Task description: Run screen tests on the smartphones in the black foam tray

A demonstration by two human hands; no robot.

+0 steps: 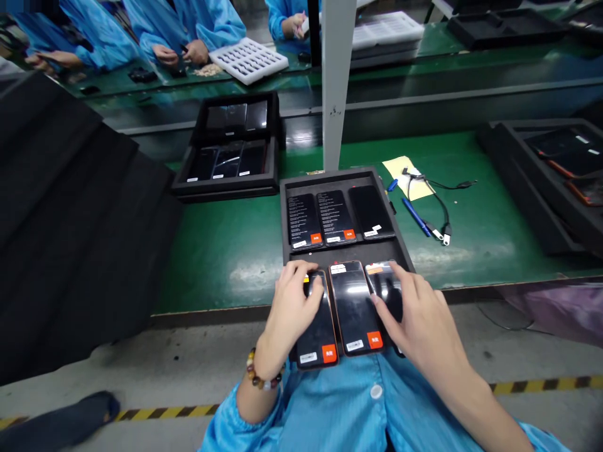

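Head view: a black tray (358, 252) at the near edge of a green bench (217, 270) has phones in two rows, and the person's hands are at the near row. The left hand (296, 298) is bent over the top of the left phone (316, 320), thumb above its screen; whether it grips, I cannot tell. That phone has a yellow label (306, 279) near the top, a white label (308, 358) with a barcode at the bottom, and an orange-red sticker (329, 353) with white characters too small to read surely. The middle phone (351, 304) bears a matching orange-red sticker and barcode label below, plus white labels above. The right hand (421, 311) spreads thumb and index finger apart over the right phone (389, 289), which has an orange label (375, 270) at its top; a firm hold cannot be made out. In the far row, two phones (335, 213) show lines of white text, illegible here, above white labels and orange-red stickers; the third, a dark-screened phone (371, 207), carries white labels.
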